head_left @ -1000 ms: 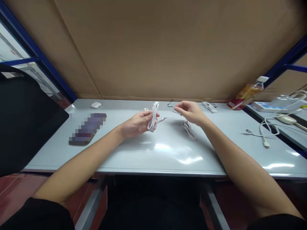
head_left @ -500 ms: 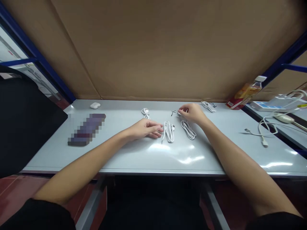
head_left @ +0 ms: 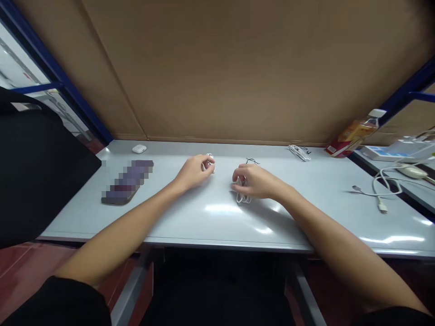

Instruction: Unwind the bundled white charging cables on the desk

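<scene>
- Left hand point(head_left: 193, 171), center of frame: fingers and thumb curved around small white cable coil point(head_left: 213, 168); coil at fingertips, partly hidden; can't tell if gripped.
- Right hand point(head_left: 260, 181), right of center: fingers curled over white cable bundle point(head_left: 244, 198), bundle under fingers and palm, loops poking out below; firm grasp can't be told.
- Capped bottle point(head_left: 352, 134), upper right: tilted, amber and red; liquid or label unclear.
- White case point(head_left: 139, 149), left: closed, contents hidden.

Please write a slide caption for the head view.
Left hand and right hand at separate white cables on a desk.
</scene>
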Demonstrator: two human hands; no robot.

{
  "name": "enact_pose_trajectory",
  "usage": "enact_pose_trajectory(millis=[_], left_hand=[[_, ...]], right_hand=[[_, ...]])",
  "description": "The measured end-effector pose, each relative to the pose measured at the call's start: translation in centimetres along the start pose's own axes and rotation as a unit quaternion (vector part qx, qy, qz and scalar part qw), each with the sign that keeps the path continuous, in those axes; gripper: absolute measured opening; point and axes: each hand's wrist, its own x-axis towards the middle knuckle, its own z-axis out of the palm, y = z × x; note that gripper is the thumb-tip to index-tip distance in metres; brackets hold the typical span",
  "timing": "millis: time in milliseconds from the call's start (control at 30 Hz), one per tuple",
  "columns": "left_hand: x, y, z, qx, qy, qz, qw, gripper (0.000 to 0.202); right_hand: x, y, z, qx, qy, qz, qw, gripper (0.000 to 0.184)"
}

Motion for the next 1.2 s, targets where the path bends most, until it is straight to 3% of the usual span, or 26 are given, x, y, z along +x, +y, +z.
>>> enact_pose_trajectory(millis=[167, 367, 533, 667, 867, 1033, 1200], left_hand=[[0.5, -1.6, -0.2, 0.029, -0.049, -0.047, 0.997, 0.039], [0.5, -1.2, 0.0, 0.063, -0.054, -0.039, 0.996, 0.033], [0.5, -1.2, -0.1, 0.064, -0.064, -0.052, 0.995, 0.024], [0.2, -0.8, -0.3, 0.041, -0.091, -0.03, 0.995, 0.019], [-1.0, 1.2, 0.0, -0.011, -0.143, 0.013, 0.99, 0.021], [-1.3, 1.6, 0.9, -0.137, -0.163, -0.06, 0.975, 0.025], [-0.9, 1.3, 0.8, -0.247, -0.199, -0.115, 0.941, 0.036]], right_hand=[[-0.4, 0.7, -0.8, -0.015, -0.103, 0.06, 0.993, 0.011], [-0.8, 2.8, -2.5, -0.038, -0.138, 0.117, 0.983, 0.013], [-0.5, 1.9, -2.2, -0.037, -0.084, 0.048, 0.995, 0.01], [0.2, 0.6, -0.5, -0.033, -0.01, 0.009, 0.999, 0.014], [0.6, 0.3, 1.8, -0.037, 0.023, -0.01, 0.999, 0.021], [0.4, -0.2, 2.1, -0.035, 0.021, -0.032, 0.999, 0.017], [0.6, -0.3, 2.5, -0.014, 0.067, -0.075, 0.995, 0.02]])
